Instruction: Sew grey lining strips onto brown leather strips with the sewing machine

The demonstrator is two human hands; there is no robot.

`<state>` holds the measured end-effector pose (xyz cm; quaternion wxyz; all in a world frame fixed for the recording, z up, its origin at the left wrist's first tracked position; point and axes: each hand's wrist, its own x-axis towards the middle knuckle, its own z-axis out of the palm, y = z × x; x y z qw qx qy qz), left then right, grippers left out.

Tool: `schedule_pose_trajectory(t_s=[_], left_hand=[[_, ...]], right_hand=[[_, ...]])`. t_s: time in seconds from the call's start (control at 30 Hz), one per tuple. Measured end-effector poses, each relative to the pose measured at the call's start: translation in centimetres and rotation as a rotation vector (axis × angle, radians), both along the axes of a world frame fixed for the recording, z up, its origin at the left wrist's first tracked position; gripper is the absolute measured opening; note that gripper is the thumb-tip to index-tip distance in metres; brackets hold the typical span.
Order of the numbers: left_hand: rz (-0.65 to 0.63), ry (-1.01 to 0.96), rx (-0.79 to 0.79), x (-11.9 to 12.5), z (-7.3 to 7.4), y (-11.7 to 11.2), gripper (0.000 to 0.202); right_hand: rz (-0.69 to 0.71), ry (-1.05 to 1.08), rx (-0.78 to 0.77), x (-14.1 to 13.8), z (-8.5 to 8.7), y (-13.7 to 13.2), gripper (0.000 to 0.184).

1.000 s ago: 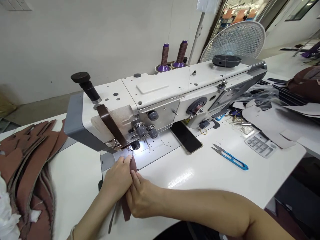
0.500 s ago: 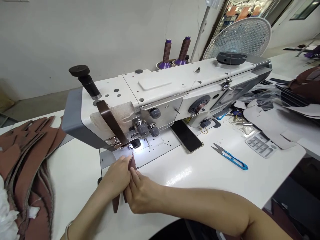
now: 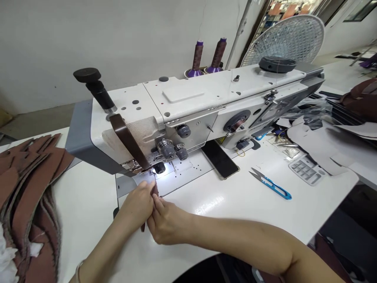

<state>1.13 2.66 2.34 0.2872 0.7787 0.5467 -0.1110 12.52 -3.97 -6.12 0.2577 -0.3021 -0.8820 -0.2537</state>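
A white sewing machine (image 3: 182, 102) stands across the table, its lamp lighting the needle area. Just in front of the presser foot (image 3: 150, 171), a narrow brown fabric strip (image 3: 155, 190) runs toward me. My left hand (image 3: 138, 202) is closed on the strip close to the foot, fingertips near the lit plate. Pressed against it, my right hand (image 3: 166, 221) pinches the strip's right edge with thumb and fingers. Part of the strip is hidden under both hands, and a tail of it shows below them.
Brown fabric pieces (image 3: 32, 188) are piled at the left. A black phone (image 3: 220, 159) and blue thread snips (image 3: 271, 184) lie right of the hands. Thread cones (image 3: 216, 55) and a fan (image 3: 290, 39) stand behind the machine. Pale cut pieces (image 3: 312, 141) lie at the right.
Both hands have shifted slightly up toward the presser foot with the strip. Less of the strip's tail shows below them. The view has also moved a little.
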Motion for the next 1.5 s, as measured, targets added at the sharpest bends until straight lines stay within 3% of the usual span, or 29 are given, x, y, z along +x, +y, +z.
schedule_pose_trajectory(t_s=[0.33, 0.53, 0.73, 1.03, 1.27, 1.37, 1.5], left_hand=[[-0.081, 0.011, 0.091, 0.1, -0.3, 0.3, 0.035], [-0.127, 0.041, 0.125, 0.0, -0.9, 0.2, 0.031], [-0.14, 0.019, 0.207, -0.3, -1.4, 0.1, 0.028], [-0.181, -0.058, 0.336, -1.6, -3.6, -0.5, 0.023], [-0.217, -0.039, 0.369, -1.4, -3.2, 0.2, 0.023], [-0.284, -0.049, 0.451, -1.4, -3.5, 0.6, 0.025], [-0.369, -0.078, 0.724, -1.9, -5.4, 0.8, 0.032]], right_hand=[[-0.003, 0.137, 0.021, 0.6, 0.8, 1.3, 0.026], [-0.043, 0.081, 0.004, 0.9, 0.7, 1.9, 0.03], [-0.098, 0.103, 0.007, 0.8, 1.3, 0.8, 0.029], [-0.078, 0.066, -0.056, 0.8, 1.5, 0.1, 0.029], [-0.084, -0.035, -0.216, 1.1, 1.6, 0.9, 0.034], [-0.104, -0.074, -0.311, 1.4, 1.7, 1.3, 0.038], [-0.121, -0.089, -0.393, 1.8, 1.7, 1.8, 0.04]])
